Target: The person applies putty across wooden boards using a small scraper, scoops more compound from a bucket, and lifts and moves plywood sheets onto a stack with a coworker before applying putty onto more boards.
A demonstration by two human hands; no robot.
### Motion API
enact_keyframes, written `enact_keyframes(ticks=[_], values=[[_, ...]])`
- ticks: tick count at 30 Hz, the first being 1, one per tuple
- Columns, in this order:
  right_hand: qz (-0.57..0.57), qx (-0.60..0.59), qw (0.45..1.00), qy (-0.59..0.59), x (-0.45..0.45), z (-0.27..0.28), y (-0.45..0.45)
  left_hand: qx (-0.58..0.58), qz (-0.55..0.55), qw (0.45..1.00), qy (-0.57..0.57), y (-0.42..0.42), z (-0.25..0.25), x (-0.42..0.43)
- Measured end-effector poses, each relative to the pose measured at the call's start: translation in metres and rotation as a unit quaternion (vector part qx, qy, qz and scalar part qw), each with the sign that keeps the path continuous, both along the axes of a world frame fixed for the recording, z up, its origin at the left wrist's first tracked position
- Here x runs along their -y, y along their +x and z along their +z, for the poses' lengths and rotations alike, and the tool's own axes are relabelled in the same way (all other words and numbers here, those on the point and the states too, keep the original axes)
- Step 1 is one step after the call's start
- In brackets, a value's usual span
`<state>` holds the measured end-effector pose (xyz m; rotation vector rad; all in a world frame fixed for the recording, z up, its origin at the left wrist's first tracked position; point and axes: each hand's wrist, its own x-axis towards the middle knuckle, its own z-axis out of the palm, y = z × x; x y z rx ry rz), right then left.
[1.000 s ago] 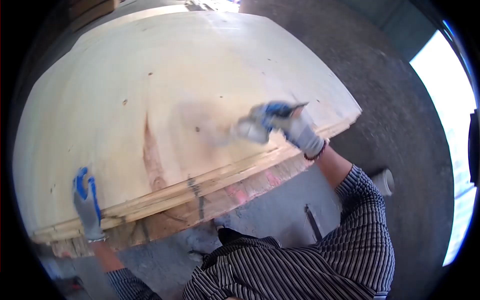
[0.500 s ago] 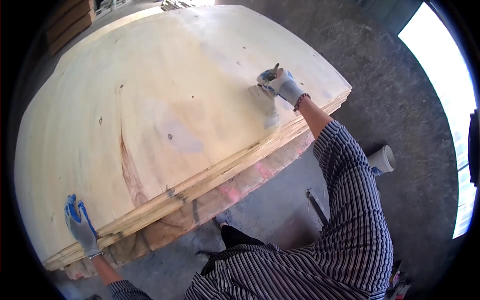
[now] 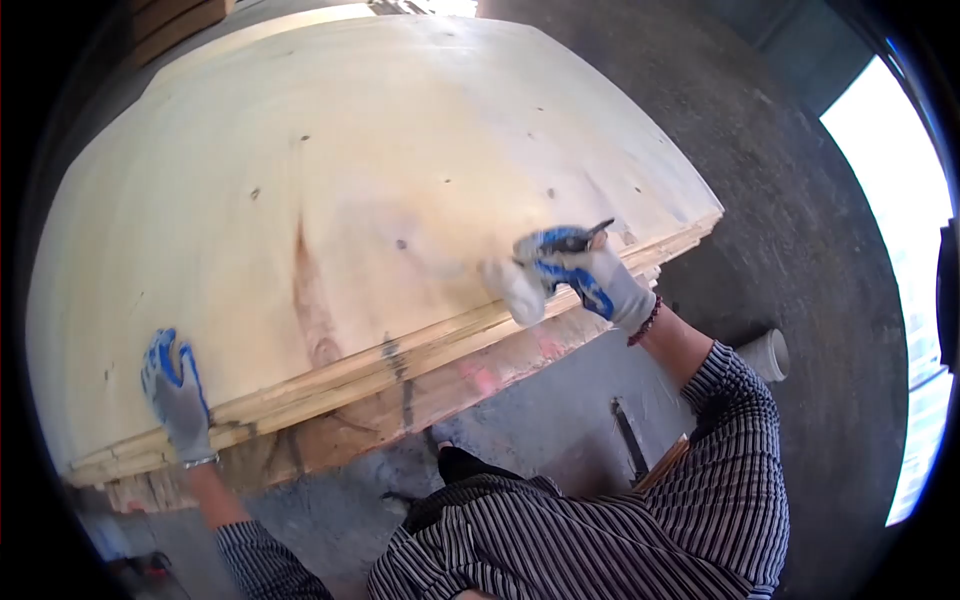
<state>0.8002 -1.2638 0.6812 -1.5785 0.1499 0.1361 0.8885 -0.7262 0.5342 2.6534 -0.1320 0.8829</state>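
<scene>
Plywood (image 3: 380,150), pale yellow with brown knots (image 3: 402,244) and a reddish streak (image 3: 308,290), tops a stack (image 3: 300,402); right hand (image 3: 600,282), fingers closed, grips a tool (image 3: 518,292), its white head blurred, by the near edge; left hand (image 3: 180,395), fingers open, touches its left part.

The pale, knotty plywood sheet (image 3: 400,150) lies flat atop others; the whitish roller (image 3: 516,292), slightly blurred, tilts over its near edge.

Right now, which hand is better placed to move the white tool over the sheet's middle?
Likely the right: the right hand already holds the white tool, while the left hand lies empty at the left of the sheet, well away.
</scene>
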Motion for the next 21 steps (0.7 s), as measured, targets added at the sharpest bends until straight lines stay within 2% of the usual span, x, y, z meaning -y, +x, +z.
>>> enact_keyframes(ticks=[2,3,5,6,7,8,9,10,12,13,15,16,19,21], values=[[-0.033,0.014,0.993,0.108,-0.026,0.007,0.023,0.002,0.011,1.000,0.005,-0.001,0.003,0.012],[-0.018,0.010,0.994,0.109,-0.040,0.000,0.037,-0.004,0.009,1.000,-0.005,-0.004,0.006,0.017],[0.047,-0.054,0.963,0.258,-0.070,-0.025,0.065,-0.012,0.022,1.000,-0.013,-0.013,0.012,0.021],[0.061,-0.071,0.969,0.227,-0.083,-0.034,0.080,-0.019,0.029,0.999,-0.021,-0.017,0.014,0.023],[0.038,-0.048,0.989,0.132,-0.092,-0.044,0.096,-0.026,0.026,0.999,-0.030,-0.016,0.015,0.026],[0.012,-0.032,0.998,-0.048,-0.093,-0.059,0.118,-0.028,0.030,0.999,-0.030,-0.015,0.016,0.029],[-0.013,-0.013,0.974,-0.225,-0.102,-0.060,0.132,-0.032,0.031,0.998,-0.037,-0.015,0.017,0.032],[-0.008,-0.014,0.974,-0.226,-0.106,-0.059,0.142,-0.036,0.031,0.998,-0.043,-0.015,0.018,0.036],[0.014,0.078,0.877,-0.474,-0.129,-0.033,0.145,-0.042,0.037,0.998,-0.042,-0.014,0.020,0.043],[0.019,0.078,0.877,-0.473,-0.127,-0.036,0.144,-0.046,0.039,0.997,-0.041,-0.014,0.020,0.047],[0.136,0.117,0.832,-0.525,-0.114,-0.033,0.137,-0.038,0.042,0.998,-0.042,-0.011,0.020,0.053],[0.159,0.102,0.861,-0.472,-0.112,-0.031,0.121,-0.040,0.045,0.997,-0.043,-0.011,0.022,0.055],[0.205,0.062,0.880,-0.424,-0.124,-0.015,0.066,-0.025,0.048,0.997,-0.046,-0.010,0.022,0.057],[0.212,0.003,0.950,-0.228,-0.116,-0.026,0.045,-0.031,0.009,0.995,-0.090,-0.011,0.028,0.060]])
